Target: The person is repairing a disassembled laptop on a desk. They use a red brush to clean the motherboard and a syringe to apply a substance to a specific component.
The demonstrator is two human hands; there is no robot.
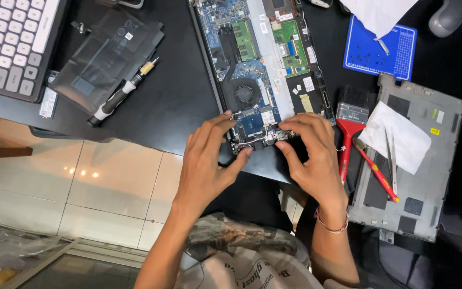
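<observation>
This is an electronics repair bench. On a black worktop (172,101) lies an opened laptop (263,64) with bare circuit boards and fan, beside its removed bottom cover (429,176), a loose battery (102,59), a screwdriver (121,93), a brush (351,123), tweezers (391,155) and a blue screw mat (378,51).

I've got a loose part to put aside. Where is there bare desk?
Bare black desk lies between the battery with screwdriver and the open laptop. Right of the laptop is crowded: brush, blue mat, grey cover. Both hands fill the near edge.
</observation>
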